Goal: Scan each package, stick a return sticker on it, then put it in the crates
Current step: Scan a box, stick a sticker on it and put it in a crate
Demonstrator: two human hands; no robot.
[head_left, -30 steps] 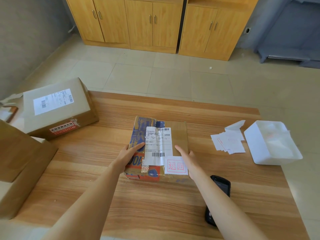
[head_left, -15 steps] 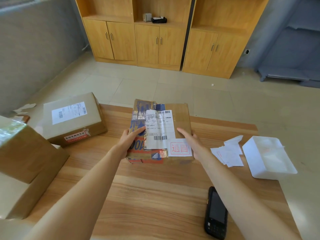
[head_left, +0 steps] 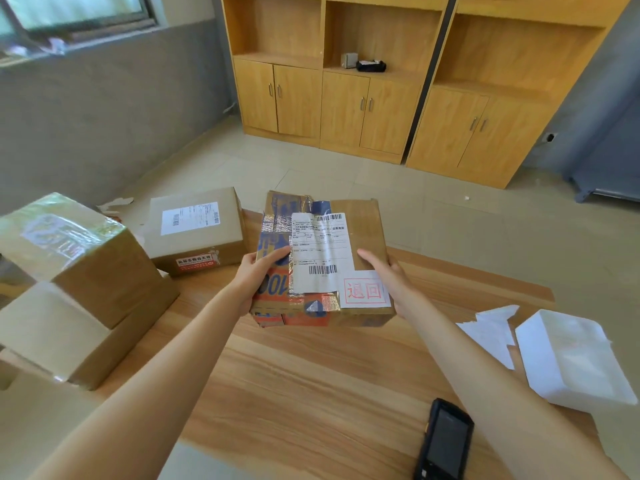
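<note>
Lifted clear of the tabletop (head_left: 311,382), the taped package (head_left: 322,258) is now held higher and further forward than a second ago, and more of the room ahead has been brought into view. It is gripped at both sides: the left hand (head_left: 258,275) is wrapped round its left edge with the thumb laid on top, and the right hand (head_left: 388,277) is curled round its right edge in the same way. A shipping label (head_left: 320,251) and a red-printed return sticker (head_left: 365,289) are seen on its top face, so scanning and stickering are judged done and the carrying step is taken to be in hand. No crate can be seen, so the next move is thought to call for a turn toward wherever the crates stand, with the package kept level between both hands. The scanner (head_left: 445,441) is left lying on the tabletop, near the white sticker box (head_left: 568,362), and three more cardboard boxes (head_left: 86,271) are waiting at the left.
</note>
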